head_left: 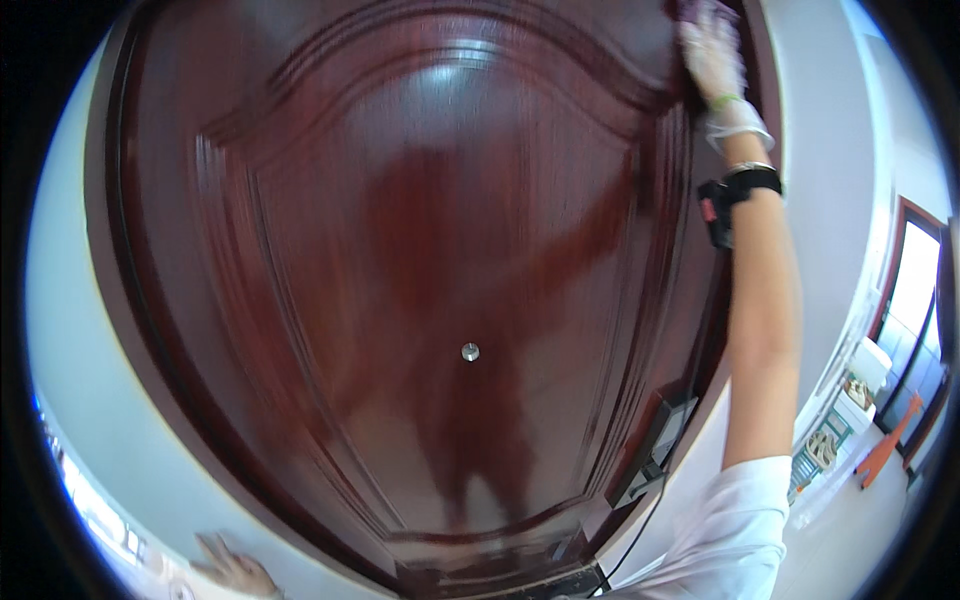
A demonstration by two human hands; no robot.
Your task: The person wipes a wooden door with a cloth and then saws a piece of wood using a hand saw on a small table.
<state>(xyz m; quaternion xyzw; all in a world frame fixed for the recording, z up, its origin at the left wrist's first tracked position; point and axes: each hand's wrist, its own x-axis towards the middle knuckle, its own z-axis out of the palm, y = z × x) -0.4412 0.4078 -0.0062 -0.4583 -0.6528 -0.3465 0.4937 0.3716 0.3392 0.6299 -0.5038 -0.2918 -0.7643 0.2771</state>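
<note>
Up at the top right corner of a dark red wooden door (465, 247), my right hand (712, 60) presses a purple cloth (724, 9) flat against the surface. That hand wears a thin clear plastic glove, and a black strap with a small black device (718, 214) sits on the wrist. At the lower left, my left hand (238, 571) is partly cut off by the picture's edge. Its fingers are spread beside the pale wall (127, 450), and nothing shows in them; whether it touches the wall I cannot tell. The door's glossy panel mirrors a dark figure.
A round peephole (470, 352) sits in the panel, and a lock plate with a handle (652, 450) is at the right edge. From my arm hangs a black cable (643, 529). Further right stand a rack with shoes (821, 448), an orange animal-shaped object (889, 442) and a glazed door (907, 300).
</note>
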